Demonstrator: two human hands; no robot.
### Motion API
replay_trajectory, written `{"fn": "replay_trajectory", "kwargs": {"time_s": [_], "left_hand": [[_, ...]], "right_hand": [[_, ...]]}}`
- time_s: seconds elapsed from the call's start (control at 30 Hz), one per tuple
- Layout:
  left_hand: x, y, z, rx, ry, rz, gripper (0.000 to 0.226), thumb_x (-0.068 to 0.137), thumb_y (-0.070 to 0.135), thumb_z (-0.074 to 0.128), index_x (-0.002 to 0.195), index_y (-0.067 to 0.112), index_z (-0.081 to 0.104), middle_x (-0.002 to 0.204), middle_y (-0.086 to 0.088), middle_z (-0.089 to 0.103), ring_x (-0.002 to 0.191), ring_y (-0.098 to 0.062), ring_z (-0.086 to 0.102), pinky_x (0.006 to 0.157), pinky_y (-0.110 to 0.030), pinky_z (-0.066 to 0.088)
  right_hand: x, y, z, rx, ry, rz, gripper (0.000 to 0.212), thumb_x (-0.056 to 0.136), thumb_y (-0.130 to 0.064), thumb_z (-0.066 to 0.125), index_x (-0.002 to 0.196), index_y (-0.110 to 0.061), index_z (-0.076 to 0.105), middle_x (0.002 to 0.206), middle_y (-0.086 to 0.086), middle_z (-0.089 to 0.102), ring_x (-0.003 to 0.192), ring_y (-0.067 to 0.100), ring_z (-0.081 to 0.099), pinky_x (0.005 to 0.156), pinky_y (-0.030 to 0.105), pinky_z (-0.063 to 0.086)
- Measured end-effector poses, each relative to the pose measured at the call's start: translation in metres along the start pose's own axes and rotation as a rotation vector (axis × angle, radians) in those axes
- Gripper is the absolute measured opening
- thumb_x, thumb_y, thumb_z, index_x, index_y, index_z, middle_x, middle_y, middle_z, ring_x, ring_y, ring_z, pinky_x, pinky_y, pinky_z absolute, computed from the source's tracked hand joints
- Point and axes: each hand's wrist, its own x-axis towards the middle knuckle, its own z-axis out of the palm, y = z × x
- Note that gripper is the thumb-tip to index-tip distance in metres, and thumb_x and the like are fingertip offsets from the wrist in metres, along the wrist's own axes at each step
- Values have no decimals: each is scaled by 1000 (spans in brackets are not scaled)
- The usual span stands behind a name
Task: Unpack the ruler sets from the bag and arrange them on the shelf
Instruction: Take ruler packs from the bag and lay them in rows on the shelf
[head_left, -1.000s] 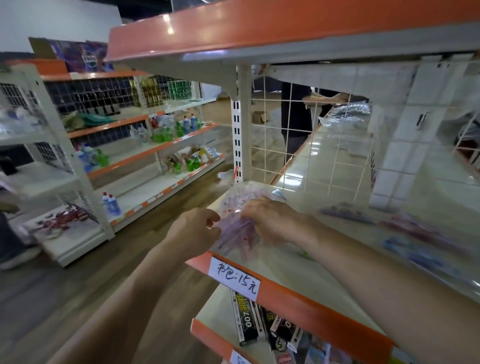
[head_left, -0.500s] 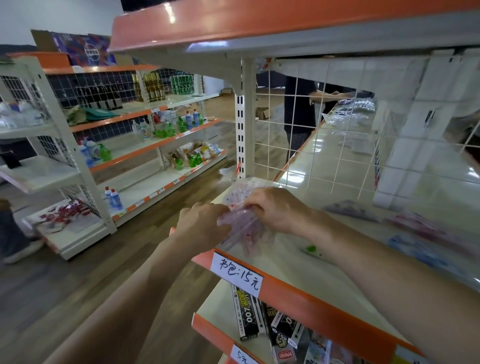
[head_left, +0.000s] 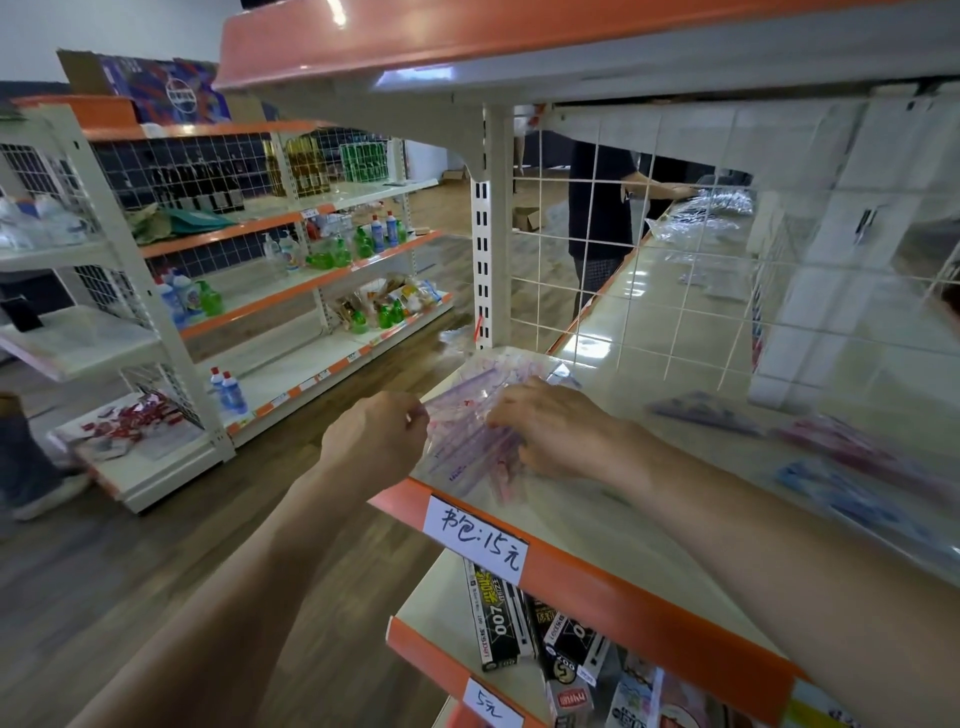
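A clear plastic bag (head_left: 470, 415) of pink and purple ruler sets lies at the left front corner of the cream shelf (head_left: 613, 499) with the orange edge. My left hand (head_left: 374, 436) pinches the bag's left edge just off the shelf corner. My right hand (head_left: 550, 431) lies on top of the bag with fingers curled into the plastic and the rulers inside. Three ruler sets lie flat further right on the same shelf: a purple one (head_left: 701, 410), a pink one (head_left: 852, 447) and a blue one (head_left: 852, 499), all blurred.
A white wire grid (head_left: 623, 270) backs the shelf, and a person (head_left: 602, 208) stands behind it. The shelf above (head_left: 519, 47) overhangs low. Boxed pens (head_left: 498, 618) sit on the lower shelf. Another rack with bottles (head_left: 358, 244) stands across the aisle at left.
Both hands stay on the bag at the shelf corner. The bag has spread a little flatter under my right hand. The view has shifted slightly.
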Motion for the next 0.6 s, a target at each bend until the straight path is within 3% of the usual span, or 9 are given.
{"fn": "replay_trajectory", "kwargs": {"time_s": [0.13, 0.4, 0.6], "left_hand": [[0, 0, 3, -31, -12, -5, 25, 97, 28, 43, 100, 21, 67, 88, 5, 66, 78, -17, 62, 71, -38, 57], [-2, 4, 1, -78, -5, 6, 27, 98, 27, 43, 106, 19, 67, 89, 5, 66, 77, -15, 62, 69, -35, 55], [-3, 4, -2, -71, 25, 16, 27, 98, 27, 42, 108, 18, 67, 85, 6, 64, 74, -15, 61, 64, -31, 53]], "right_hand": [[1, -3, 2, -78, 42, -33, 37, 83, -9, 58, 120, -15, 58, 113, 2, 54, 110, 21, 46, 76, 28, 34], [0, -13, 0, -191, 32, -43, 35, 93, -11, 49, 128, -12, 49, 120, 8, 53, 112, 26, 50, 77, 35, 39], [-1, -15, -1, -273, 38, -62, 26, 95, -18, 51, 117, -10, 60, 113, 7, 59, 107, 24, 52, 79, 33, 42]]}}
